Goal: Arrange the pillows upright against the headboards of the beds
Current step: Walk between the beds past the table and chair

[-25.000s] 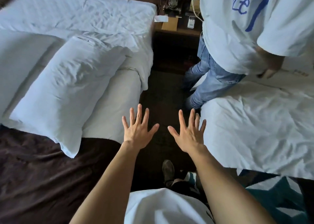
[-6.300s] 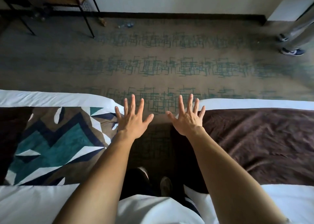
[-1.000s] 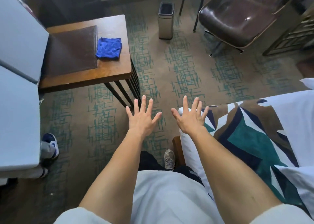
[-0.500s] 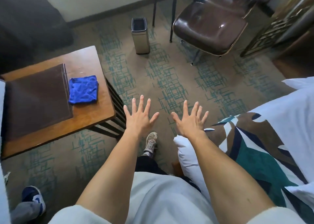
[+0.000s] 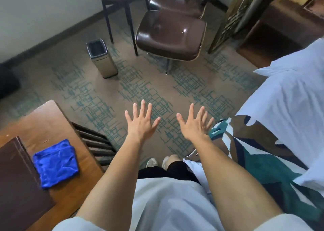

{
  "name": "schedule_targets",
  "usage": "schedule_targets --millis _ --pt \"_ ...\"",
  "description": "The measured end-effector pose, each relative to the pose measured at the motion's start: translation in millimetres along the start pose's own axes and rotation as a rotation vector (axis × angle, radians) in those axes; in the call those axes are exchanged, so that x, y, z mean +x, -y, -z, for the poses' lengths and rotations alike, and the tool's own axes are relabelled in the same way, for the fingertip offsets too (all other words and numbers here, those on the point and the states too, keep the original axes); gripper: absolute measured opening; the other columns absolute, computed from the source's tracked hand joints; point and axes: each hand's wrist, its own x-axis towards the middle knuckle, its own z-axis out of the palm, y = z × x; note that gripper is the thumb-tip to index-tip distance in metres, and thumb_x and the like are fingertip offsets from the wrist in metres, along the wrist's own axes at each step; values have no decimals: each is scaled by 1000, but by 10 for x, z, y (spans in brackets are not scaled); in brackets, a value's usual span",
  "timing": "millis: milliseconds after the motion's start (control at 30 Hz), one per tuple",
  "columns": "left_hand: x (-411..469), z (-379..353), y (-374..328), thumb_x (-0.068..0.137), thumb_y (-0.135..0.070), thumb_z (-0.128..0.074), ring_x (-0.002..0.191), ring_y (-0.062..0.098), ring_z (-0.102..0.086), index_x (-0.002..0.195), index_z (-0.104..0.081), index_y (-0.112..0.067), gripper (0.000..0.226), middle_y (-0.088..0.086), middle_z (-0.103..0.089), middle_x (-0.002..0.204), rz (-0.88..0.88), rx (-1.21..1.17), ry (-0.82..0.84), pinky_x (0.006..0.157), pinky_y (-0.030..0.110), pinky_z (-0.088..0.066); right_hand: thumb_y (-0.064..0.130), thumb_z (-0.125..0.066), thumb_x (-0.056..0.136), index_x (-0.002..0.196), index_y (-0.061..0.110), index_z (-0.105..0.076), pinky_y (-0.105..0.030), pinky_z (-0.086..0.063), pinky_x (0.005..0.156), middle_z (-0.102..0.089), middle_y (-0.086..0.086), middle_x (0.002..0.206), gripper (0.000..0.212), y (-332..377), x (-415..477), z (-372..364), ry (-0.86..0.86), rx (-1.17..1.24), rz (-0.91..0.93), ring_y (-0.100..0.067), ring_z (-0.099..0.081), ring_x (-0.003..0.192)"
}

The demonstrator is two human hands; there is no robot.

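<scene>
While my left hand and right hand hover spread and empty above the carpet, I note the bed at right, patterned runner just beside the right hand. White corner at its far end: pillow or sheet, I cannot tell.

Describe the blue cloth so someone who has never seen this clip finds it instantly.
Start at the wooden table in the lower left of the view. On its top, beside a dark brown mat, lies a folded blue cloth. Nothing else on that table is bright blue.
</scene>
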Motion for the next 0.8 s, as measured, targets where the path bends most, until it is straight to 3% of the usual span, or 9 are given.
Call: schedule_targets --millis 467,800 --pt "1952 594 -1674 98 -71 -13 155 30 17 162 5 -28 79 -2 18 169 -330 108 56 121 64 5 76 -8 95 161 29 14 -59 13 121 16 -20 168 84 -839 1543 856 -50 176 -303 -37 10 156" --pt "2837 807 -2818 98 -69 -15 156 30 13 162 1 -28 77 -1 14 170 -504 198 98 121 64 2 76 -11 96 163 28 8 -61 10 121 10 -22 169 85 -1501 2242 1315 -74 291 -455 -39 5 156"
